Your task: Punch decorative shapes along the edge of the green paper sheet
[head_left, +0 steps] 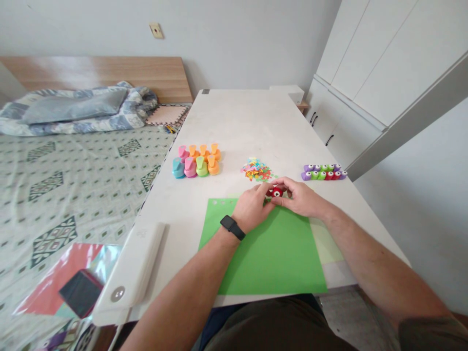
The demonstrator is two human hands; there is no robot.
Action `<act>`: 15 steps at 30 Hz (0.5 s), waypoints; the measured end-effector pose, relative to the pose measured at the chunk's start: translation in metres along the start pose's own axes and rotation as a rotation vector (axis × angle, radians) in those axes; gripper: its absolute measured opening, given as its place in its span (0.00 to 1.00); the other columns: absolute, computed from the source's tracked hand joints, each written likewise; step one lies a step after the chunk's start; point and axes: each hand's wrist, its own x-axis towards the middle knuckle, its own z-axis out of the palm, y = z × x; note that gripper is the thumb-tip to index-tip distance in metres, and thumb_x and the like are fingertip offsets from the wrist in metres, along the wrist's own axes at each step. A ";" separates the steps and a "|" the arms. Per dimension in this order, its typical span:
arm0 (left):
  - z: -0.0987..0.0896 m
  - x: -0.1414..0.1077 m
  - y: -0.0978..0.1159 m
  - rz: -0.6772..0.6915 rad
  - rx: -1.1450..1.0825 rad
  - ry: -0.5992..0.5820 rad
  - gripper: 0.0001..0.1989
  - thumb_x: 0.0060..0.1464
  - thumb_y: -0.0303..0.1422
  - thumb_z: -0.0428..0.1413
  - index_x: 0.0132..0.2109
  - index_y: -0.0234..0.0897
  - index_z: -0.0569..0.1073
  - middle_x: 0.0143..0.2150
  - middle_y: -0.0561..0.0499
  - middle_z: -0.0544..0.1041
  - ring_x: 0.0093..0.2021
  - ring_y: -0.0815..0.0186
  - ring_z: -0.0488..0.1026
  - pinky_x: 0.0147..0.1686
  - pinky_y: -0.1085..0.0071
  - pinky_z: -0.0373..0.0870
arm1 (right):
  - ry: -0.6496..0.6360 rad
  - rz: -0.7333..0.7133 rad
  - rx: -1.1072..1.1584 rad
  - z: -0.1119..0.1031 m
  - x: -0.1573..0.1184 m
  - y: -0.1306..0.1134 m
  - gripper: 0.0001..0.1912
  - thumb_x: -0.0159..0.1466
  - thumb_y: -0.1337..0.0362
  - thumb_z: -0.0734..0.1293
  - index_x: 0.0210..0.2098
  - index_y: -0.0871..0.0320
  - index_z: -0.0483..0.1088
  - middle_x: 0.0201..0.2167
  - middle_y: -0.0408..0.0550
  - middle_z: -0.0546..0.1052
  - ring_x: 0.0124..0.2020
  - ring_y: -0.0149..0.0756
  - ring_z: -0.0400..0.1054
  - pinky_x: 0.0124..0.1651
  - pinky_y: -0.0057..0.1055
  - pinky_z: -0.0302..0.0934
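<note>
Green paper (270, 248) is lying flat on the white table (248, 122), near the person, with a few small holes showing along its far edge. Just above that edge, the left hand (251, 208) and right hand (296, 196) are coming together around a small red punch (277, 192), which is sitting over the paper's far edge, close to its middle. The fingers (264, 193) of both hands are curling closed around the punch from either side, gripping it and hiding much of its body. A black watch (232, 227) is circling the left wrist. Just beyond the hands, a loose pile of colourful paper cutouts (256, 169) is lying on the table. To its left, pastel punches (196, 162) in blue, pink, green and orange are standing in a tight cluster, and to its right, a row of purple, green and red punches (323, 171) is lining up across the table. A white stack of sheets (129, 265) is resting along the table's near left edge. Further left, a patterned bed (73, 195) is stretching along the table, with a pink sheet (47, 282) and a black object (81, 292) lying on it, while white cabinets (383, 73) are standing to the right.
</note>
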 end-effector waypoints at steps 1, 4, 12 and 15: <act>0.000 0.000 0.000 -0.003 0.002 0.006 0.12 0.62 0.34 0.57 0.52 0.39 0.70 0.46 0.46 0.79 0.42 0.62 0.77 0.44 0.66 0.74 | -0.005 -0.004 0.000 -0.002 -0.001 0.001 0.30 0.62 0.51 0.73 0.61 0.53 0.66 0.45 0.50 0.82 0.41 0.40 0.76 0.46 0.36 0.67; 0.001 0.000 -0.001 -0.019 -0.006 0.029 0.11 0.64 0.38 0.56 0.50 0.39 0.71 0.45 0.47 0.79 0.40 0.63 0.77 0.43 0.66 0.74 | -0.057 -0.017 0.014 -0.010 -0.003 0.007 0.36 0.61 0.55 0.74 0.64 0.53 0.61 0.49 0.51 0.81 0.45 0.40 0.76 0.47 0.35 0.67; -0.001 0.002 0.001 -0.070 -0.007 0.094 0.11 0.64 0.39 0.56 0.50 0.40 0.73 0.42 0.49 0.80 0.40 0.64 0.77 0.42 0.68 0.74 | -0.130 0.062 -0.108 -0.015 -0.006 0.018 0.20 0.61 0.66 0.71 0.53 0.55 0.72 0.41 0.48 0.81 0.41 0.38 0.76 0.47 0.34 0.67; -0.014 0.006 0.003 -0.094 0.020 0.186 0.10 0.63 0.38 0.57 0.48 0.40 0.74 0.41 0.50 0.81 0.42 0.64 0.77 0.44 0.68 0.73 | -0.167 0.072 -0.081 -0.012 -0.005 0.019 0.16 0.61 0.67 0.70 0.49 0.56 0.75 0.43 0.49 0.82 0.44 0.39 0.76 0.50 0.34 0.67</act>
